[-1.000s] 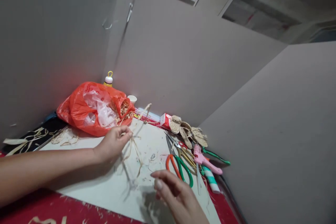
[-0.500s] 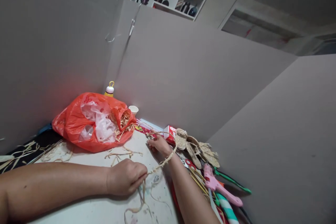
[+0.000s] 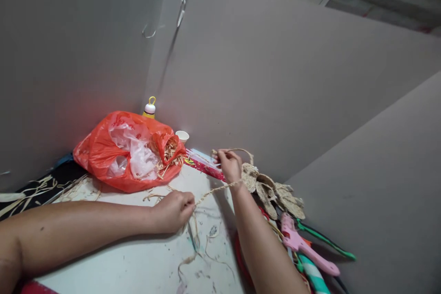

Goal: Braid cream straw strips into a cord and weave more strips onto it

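My left hand (image 3: 175, 212) is closed in a fist around one end of a braided straw cord (image 3: 215, 189), low over the white tabletop (image 3: 131, 257). Loose strands (image 3: 196, 234) trail from beneath that fist onto the table. Farther off to the right, my right hand (image 3: 230, 164) pinches the cord near its other end. Between the hands the braid passes by my right wrist and curves in a loop above the right hand. Woven straw pieces (image 3: 265, 188) lie just right of my right wrist, partly hidden by it.
An orange-red plastic bag (image 3: 99, 156) with straw strands stands at the back left. Behind it are a yellow-and-white bottle (image 3: 149, 109) and a white cup (image 3: 182, 136). A pink glue gun (image 3: 310, 248) and a green-handled tool (image 3: 327, 239) lie at right. Grey panels (image 3: 275, 87) enclose the table.
My right hand has lifted and drawn away from the tabletop, pulling the cord with it. My left hand keeps its grip. The camera view has tilted down and shifted left.
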Demonstrator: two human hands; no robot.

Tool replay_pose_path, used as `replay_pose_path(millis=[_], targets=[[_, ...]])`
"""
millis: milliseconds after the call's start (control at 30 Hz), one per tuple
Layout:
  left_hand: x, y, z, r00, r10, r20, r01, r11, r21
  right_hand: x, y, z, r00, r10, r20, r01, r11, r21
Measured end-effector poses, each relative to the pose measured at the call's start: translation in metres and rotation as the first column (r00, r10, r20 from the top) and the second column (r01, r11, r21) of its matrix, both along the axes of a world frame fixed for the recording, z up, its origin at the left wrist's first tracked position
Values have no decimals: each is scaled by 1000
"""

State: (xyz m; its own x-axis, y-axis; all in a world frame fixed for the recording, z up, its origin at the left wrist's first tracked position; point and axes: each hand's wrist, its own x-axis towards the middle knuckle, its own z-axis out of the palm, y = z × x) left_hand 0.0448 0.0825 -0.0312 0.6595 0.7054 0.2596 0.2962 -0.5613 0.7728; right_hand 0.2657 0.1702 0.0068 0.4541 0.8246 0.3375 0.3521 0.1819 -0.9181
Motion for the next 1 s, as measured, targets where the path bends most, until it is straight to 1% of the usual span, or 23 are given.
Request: replay_pose_path(millis=[67,133,200,267,333,400,467,533,700,767,900,933,967,1000], targets=[[1,4,2,995,59,82,-49,991,-122,-1,-13,9,1000,-18,-10,18,998,62],[2,12,3,975,133,176,-91,969,-231,-6,-33,13,1000,-8,-5,8,993,115],[4,21,0,947,200,252,-114,941,-320,-13,-57,11,999,40,11,-41,991,127],[6,30,-6,928,244,282,-127,919,-374,-20,-81,5,996,92,11,-93,987,128],[7,37,-13,924,262,280,-136,907,-398,-24,-101,-2,982,168,-86,-151,972,180],[8,40,-17,922,270,277,-142,902,-407,-25,-113,-5,939,267,-219,-233,958,167],[8,40,-18,920,268,286,-133,900,-416,-24,-117,-5,894,315,-318,-290,949,125],[6,40,-14,917,263,301,-124,902,-413,-23,-116,-4,877,306,-370,-296,952,85],[1,34,6,906,252,339,-138,935,-327,-26,-106,-8,858,273,-436,-271,960,69],[0,29,11,920,228,318,-131,946,-298,-26,-103,-11,868,258,-425,-256,965,62],[0,23,9,963,158,216,-74,932,-354,-23,-103,-13,922,216,-322,-224,974,13],[0,23,8,969,146,200,-71,938,-341,-23,-103,-13,931,212,-296,-221,975,5],[-1,23,8,972,140,191,-80,953,-293,-23,-104,-12,938,212,-275,-221,975,-1],[-2,23,8,972,140,186,-100,972,-213,-23,-104,-12,941,215,-261,-225,974,-9]])
